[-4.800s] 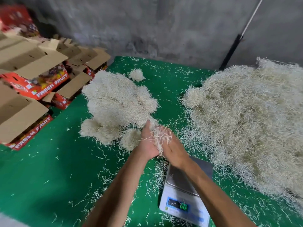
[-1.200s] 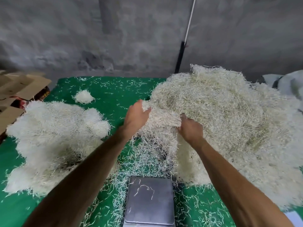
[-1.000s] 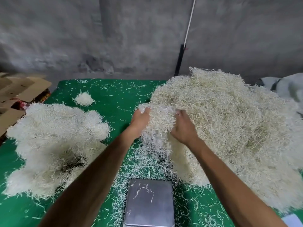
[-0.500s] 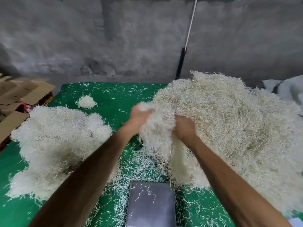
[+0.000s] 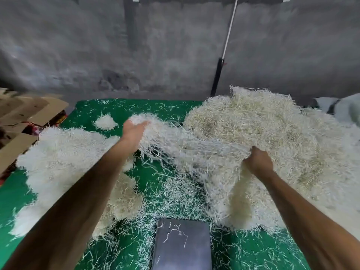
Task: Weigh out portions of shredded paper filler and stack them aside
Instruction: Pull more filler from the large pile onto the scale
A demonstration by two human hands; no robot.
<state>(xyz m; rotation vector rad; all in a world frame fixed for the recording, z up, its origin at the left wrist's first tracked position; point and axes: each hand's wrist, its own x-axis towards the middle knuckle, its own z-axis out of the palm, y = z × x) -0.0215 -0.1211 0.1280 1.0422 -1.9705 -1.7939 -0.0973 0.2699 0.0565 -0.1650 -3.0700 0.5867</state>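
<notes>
Both hands (image 5: 134,131) farther apart, filler (image 5: 194,147) stretched.

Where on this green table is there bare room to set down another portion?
Barest is the green cover at the back, between the small tuft and the big heap. The scale platform holds only stray strands. Crowded: the stacked portions at left, and the littered middle.

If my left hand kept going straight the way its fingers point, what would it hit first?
Your left hand points up and right into the stretched clump of shredded paper it already grips. Past that, probably bare green mat, then the wall, though depth is unclear.
</notes>
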